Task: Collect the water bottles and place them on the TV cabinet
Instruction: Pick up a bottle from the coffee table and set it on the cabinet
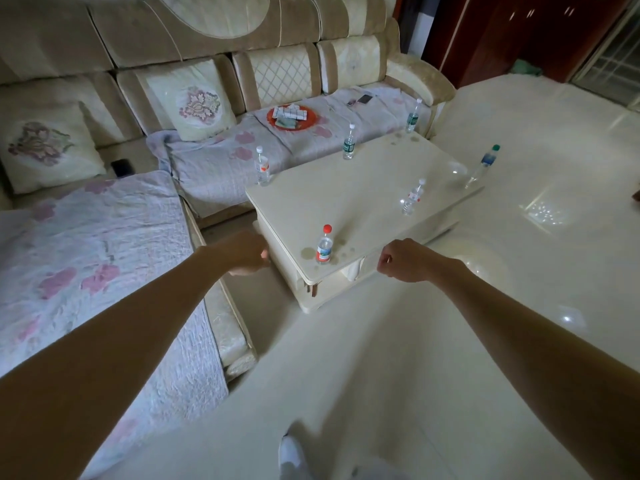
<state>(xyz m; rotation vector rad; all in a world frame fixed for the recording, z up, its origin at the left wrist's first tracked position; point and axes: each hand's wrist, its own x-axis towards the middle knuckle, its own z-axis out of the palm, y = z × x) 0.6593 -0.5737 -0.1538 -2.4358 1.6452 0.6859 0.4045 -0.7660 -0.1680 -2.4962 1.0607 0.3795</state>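
Cream coffee table [349, 199] standing on glossy pale floor [536, 265], beige corner sofa [277, 74] wrapping two sides. Water bottles [349, 143] standing spread over tabletop, red-capped bottle [324, 247] nearest. Left hand [249, 252], right hand [403, 260] hovering near table edge, fingers curling in, gripping nothing. Farthest bottle [413, 117] reading unclear: table corner or sofa.

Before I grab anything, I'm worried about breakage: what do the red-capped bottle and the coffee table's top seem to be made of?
The red-capped bottle looks like clear plastic: see-through wall, printed label, screw cap. The coffee table top looks glossy cream, perhaps polished stone or lacquered board: it mirrors light; which one, I cannot tell.
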